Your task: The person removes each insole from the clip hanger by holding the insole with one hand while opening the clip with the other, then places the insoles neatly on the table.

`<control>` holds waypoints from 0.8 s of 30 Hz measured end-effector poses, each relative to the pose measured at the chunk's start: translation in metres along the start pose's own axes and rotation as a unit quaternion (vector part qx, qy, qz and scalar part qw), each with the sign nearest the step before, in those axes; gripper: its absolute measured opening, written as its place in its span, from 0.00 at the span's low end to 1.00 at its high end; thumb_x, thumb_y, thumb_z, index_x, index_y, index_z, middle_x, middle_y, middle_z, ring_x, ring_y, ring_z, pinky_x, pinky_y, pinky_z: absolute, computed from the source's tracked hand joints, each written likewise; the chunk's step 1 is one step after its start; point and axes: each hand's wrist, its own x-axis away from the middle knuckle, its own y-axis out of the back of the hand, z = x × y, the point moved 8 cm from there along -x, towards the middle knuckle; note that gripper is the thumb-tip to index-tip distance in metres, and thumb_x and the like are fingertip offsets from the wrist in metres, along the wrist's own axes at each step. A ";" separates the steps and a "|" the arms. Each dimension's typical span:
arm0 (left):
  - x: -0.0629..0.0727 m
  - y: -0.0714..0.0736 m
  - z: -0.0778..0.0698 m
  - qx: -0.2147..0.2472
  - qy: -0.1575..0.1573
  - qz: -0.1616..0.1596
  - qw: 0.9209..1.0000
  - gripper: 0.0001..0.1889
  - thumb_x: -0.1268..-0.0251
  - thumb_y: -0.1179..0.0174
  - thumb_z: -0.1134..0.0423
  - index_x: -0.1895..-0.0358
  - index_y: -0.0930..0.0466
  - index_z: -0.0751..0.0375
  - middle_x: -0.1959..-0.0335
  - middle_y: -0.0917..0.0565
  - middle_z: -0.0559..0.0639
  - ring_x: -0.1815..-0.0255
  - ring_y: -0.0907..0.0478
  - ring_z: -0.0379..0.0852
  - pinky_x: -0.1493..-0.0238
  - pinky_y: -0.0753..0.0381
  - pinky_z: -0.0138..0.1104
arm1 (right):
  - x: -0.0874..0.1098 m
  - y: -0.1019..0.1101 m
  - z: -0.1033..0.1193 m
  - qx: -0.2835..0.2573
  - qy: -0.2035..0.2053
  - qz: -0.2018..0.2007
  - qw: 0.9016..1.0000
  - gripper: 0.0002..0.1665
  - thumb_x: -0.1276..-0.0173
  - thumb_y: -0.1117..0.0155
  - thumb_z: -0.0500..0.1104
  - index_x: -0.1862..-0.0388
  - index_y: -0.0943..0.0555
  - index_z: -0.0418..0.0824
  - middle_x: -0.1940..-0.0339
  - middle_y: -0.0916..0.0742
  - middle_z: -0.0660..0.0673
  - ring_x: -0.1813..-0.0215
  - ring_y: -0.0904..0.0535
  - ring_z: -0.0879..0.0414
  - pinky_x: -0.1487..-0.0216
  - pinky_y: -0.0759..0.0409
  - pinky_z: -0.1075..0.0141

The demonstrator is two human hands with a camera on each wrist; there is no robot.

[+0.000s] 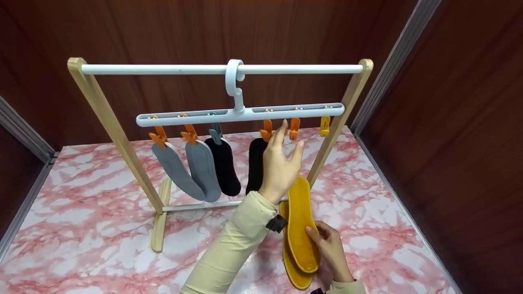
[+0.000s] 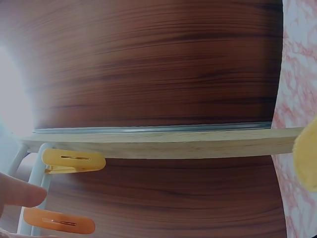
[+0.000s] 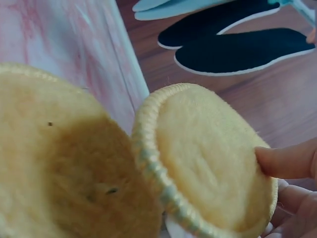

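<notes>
My left hand (image 1: pixel 282 167) is raised under the white hanger (image 1: pixel 290 111), thumb and fingers spread on either side of an orange clip (image 1: pixel 294 128). In the left wrist view its thumb (image 2: pixel 22 192) shows a gap from that clip. Lower down, my right hand (image 1: pixel 331 249) pinches the edge of a yellow insole (image 1: pixel 302 224), thumb on the face. A second yellow insole (image 1: pixel 298 279) overlaps behind it. Fuzzy tops and a stitched rim show on the held insole (image 3: pixel 208 163) in the right wrist view. A yellow clip (image 1: pixel 325 126) hangs with nothing in it at the hanger's right end.
Two grey insoles (image 1: pixel 177 171) and a black insole (image 1: pixel 224 167) hang from clips on the left. Another black insole (image 1: pixel 255 163) hangs beside my left hand, partly hidden. The hanger hooks over a white rod (image 1: pixel 163 69) between wooden posts (image 1: pixel 114 126). Dark wood-grain walls (image 1: pixel 449 122) enclose the marbled table (image 1: pixel 102 237).
</notes>
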 end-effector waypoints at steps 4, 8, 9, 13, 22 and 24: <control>0.004 -0.002 0.001 -0.015 0.008 0.019 1.000 0.32 0.34 0.41 0.65 0.30 0.41 0.73 0.34 0.31 0.67 0.32 0.33 0.59 0.29 0.37 0.44 | 0.003 -0.001 -0.008 0.011 -0.012 0.011 1.000 0.15 0.34 0.36 0.37 0.54 0.19 0.27 0.63 0.14 0.40 0.67 0.19 0.59 0.64 0.20 0.70; 0.007 -0.003 0.001 -0.022 0.020 0.038 0.999 0.34 0.33 0.41 0.64 0.29 0.44 0.72 0.32 0.34 0.68 0.32 0.33 0.58 0.29 0.36 0.43 | 0.005 -0.002 -0.017 0.024 -0.026 0.031 0.999 0.15 0.34 0.36 0.38 0.55 0.19 0.27 0.64 0.14 0.42 0.67 0.19 0.59 0.65 0.20 0.69; 0.007 -0.003 0.001 -0.024 0.021 0.041 0.999 0.34 0.33 0.41 0.64 0.29 0.44 0.72 0.32 0.34 0.67 0.32 0.33 0.57 0.29 0.36 0.44 | 0.006 -0.003 -0.019 0.018 -0.032 0.034 0.999 0.15 0.35 0.36 0.38 0.55 0.19 0.27 0.65 0.14 0.42 0.68 0.19 0.58 0.65 0.20 0.69; 0.008 -0.002 0.001 -0.031 0.012 0.048 0.998 0.34 0.34 0.42 0.65 0.29 0.45 0.73 0.31 0.35 0.67 0.31 0.34 0.58 0.29 0.38 0.44 | 0.008 -0.007 -0.027 0.000 -0.057 0.035 0.998 0.16 0.36 0.35 0.37 0.55 0.19 0.25 0.68 0.14 0.43 0.68 0.20 0.57 0.66 0.20 0.67; 0.014 0.007 -0.006 -0.045 -0.029 0.042 0.998 0.29 0.35 0.41 0.66 0.33 0.37 0.74 0.33 0.31 0.65 0.32 0.33 0.57 0.29 0.36 0.42 | 0.011 -0.012 -0.036 0.006 -0.087 0.031 0.996 0.17 0.37 0.34 0.37 0.54 0.19 0.25 0.66 0.15 0.44 0.67 0.21 0.56 0.64 0.20 0.66; 0.015 0.010 -0.008 -0.050 -0.037 0.034 0.997 0.28 0.35 0.41 0.66 0.34 0.34 0.74 0.34 0.29 0.65 0.33 0.31 0.56 0.30 0.35 0.42 | 0.011 -0.013 -0.036 0.018 -0.081 0.031 0.996 0.17 0.37 0.34 0.38 0.54 0.19 0.25 0.66 0.15 0.44 0.67 0.21 0.56 0.64 0.20 0.67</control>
